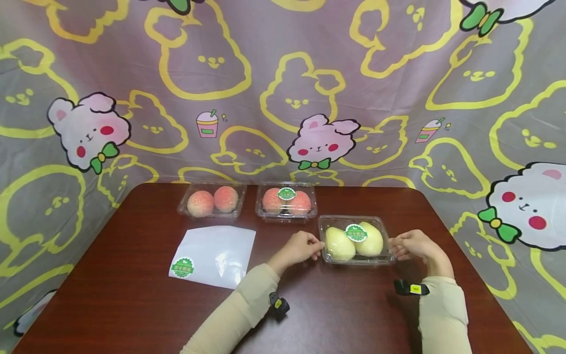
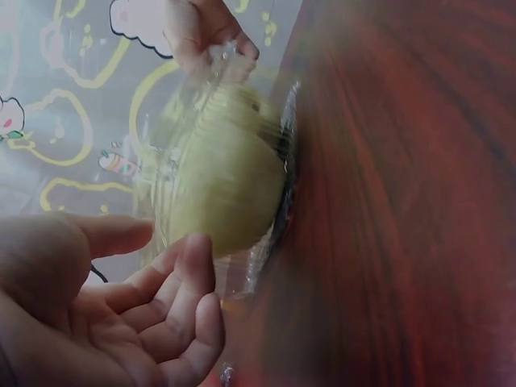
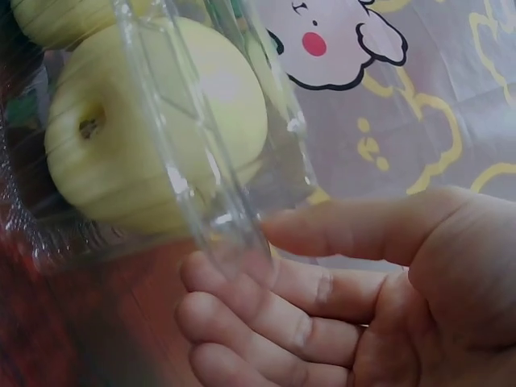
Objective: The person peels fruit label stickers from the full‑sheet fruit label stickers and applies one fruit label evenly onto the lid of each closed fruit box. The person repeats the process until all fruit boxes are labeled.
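A clear plastic box (image 1: 356, 261) with two yellow-green pears (image 1: 339, 244) in it and a round green label (image 1: 356, 233) on its lid stands at the right of the table. My left hand (image 1: 301, 246) pinches the rim at its left end. At the right end my right hand (image 1: 417, 247) grips the corner of the rim, and the right wrist view shows the thumb (image 3: 339, 234) above the clear edge and the curled fingers (image 3: 266, 322) below. In the left wrist view the pears (image 2: 226, 185) are blurred and the far hand (image 2: 205, 36) shows behind them.
Two clear boxes of peaches stand at the back: the left one (image 1: 211, 214) without a visible label, the middle one (image 1: 286, 216) with a green label. A white sheet (image 1: 221, 253) with a green sticker (image 1: 182, 267) lies on the brown table (image 1: 110, 285). A patterned curtain (image 1: 247, 113) hangs behind.
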Available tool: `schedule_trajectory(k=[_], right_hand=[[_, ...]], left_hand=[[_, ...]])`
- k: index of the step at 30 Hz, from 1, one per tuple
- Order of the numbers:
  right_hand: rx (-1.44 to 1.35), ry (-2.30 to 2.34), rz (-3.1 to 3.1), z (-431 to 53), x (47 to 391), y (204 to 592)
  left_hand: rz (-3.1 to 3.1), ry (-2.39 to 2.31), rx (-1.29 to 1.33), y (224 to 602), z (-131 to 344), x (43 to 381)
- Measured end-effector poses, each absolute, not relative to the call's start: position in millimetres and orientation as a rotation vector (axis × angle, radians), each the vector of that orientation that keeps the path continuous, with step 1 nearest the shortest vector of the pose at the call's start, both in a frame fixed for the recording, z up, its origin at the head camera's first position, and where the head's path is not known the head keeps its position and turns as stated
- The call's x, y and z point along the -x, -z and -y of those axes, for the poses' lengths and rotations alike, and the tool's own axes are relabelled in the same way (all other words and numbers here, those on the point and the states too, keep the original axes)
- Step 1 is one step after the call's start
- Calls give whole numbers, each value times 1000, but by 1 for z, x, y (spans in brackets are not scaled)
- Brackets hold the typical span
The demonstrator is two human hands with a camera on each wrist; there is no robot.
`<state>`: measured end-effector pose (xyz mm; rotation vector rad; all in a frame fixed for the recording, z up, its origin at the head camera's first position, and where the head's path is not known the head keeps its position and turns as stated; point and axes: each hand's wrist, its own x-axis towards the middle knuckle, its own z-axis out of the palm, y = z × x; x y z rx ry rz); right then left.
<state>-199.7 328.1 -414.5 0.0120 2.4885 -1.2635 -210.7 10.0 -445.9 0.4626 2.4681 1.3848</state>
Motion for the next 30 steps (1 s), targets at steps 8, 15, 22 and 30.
schedule_trajectory(k=[8, 15, 22, 30], right_hand=[[45, 1228, -2453, -333, 193, 416], [27, 1270, -2434, -331, 193, 418], [-32, 1314, -2438, -333, 192, 421], [-118, 1403, -2429, -331, 197, 423]], left_hand=[[-2386, -1334, -516, 444, -8, 198], [-2389, -1360, -490, 445, -10, 195], [-2413, -1403, -466, 446, -15, 194], [-2423, -1496, -392, 450, -21, 200]])
